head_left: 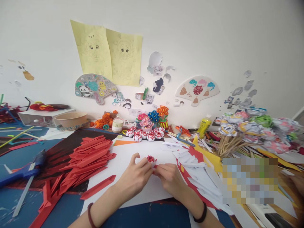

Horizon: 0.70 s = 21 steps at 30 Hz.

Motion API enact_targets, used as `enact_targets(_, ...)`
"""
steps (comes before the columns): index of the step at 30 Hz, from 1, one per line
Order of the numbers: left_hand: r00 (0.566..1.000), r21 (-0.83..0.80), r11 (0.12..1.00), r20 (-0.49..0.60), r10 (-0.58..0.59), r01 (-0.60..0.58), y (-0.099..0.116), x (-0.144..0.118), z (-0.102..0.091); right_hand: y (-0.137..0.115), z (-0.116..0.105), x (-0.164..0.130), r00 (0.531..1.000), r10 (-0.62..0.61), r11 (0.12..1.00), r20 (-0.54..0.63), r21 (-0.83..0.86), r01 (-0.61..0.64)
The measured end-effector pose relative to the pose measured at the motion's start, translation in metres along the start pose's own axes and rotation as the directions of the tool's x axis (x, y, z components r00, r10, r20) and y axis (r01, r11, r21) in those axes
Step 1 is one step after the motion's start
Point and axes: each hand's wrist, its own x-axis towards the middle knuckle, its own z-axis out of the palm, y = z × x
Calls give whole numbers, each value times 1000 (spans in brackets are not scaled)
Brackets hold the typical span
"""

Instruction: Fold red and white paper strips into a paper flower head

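Note:
A small red-and-white paper flower (151,159) is held between both hands over a large white sheet (133,150). My left hand (139,169) pinches it from the left, its index finger bent and raised. From the right, my right hand (167,174) closes its fingertips at the flower's lower edge; exactly what they grip there is partly hidden. Left of the hands is a heap of folded red paper strips (89,158), with one red strip (99,186) lying apart on the white sheet. Folded white paper strips (190,160) are piled on the right.
Finished red-and-white flowers (150,135) stand at the back, near a glue bottle (117,124) and a yellow bottle (204,126). A blue glue gun (34,167) lies at left. Paper bouquets on sticks (228,142) crowd the right. Another person's hand (296,183) shows at the right edge.

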Motion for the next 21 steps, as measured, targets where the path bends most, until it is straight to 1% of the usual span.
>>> enact_targets(3, 999, -26, 999, 20, -30, 30, 2, -1, 1, 1, 0, -1, 999, 8, 1000, 34, 15, -9)
enact_targets(6, 997, -62, 996, 47, -68, 70, 3, -2, 3, 2, 1, 0, 996, 67, 995, 63, 70, -71)
enact_targets(9, 988, -113, 983, 71, -140, 147, 4, -2, 4, 2, 0, 1, 982, 170, 974, 79, 141, -180)
enact_targets(11, 972, -140, 962, 71, -225, 233, 6, 0, 5, 1, -2, 2, 965, 251, 948, 80, 180, -262)
enact_targets(14, 937, -157, 923, 48, -347, 350, 10, 3, 5, -1, -4, 5, 929, 368, 907, 34, 209, -366)
enact_targets(16, 927, -158, 914, 25, -375, 374, 11, 5, 5, -2, -6, 7, 909, 417, 887, 7, 217, -408)
enact_targets(18, 924, -152, 913, 5, -382, 379, 10, 5, 5, -3, -6, 8, 903, 430, 877, 13, 230, -422)
enact_targets(21, 910, -165, 900, -26, -413, 404, 6, 4, 6, -3, -7, 10, 908, 416, 875, 45, 254, -413)
